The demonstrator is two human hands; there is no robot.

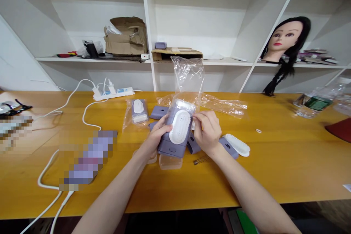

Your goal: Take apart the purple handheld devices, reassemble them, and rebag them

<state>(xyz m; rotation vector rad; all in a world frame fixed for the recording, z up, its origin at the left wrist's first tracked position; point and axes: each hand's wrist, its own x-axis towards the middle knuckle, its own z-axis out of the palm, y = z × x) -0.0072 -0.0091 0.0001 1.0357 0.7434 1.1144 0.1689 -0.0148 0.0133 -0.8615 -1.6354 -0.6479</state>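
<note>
Fingers (162, 127) of your left hand (153, 137) are closed around a lavender plastic case (167, 146) topped by a white oval perforated brush head (179, 127), held over the yellow-orange wooden counter (137, 186). Your right hand (207, 131) pinches the case's upper edge, its fingertips against the clear plastic bag (188, 76) rising from it. Beside your right hand lie a coiled metal spring (201, 160), a white bristle brush (237, 144) and a lavender plastic part (228, 147). Left of the case sits a second lavender unit in clear plastic (136, 113).
</note>
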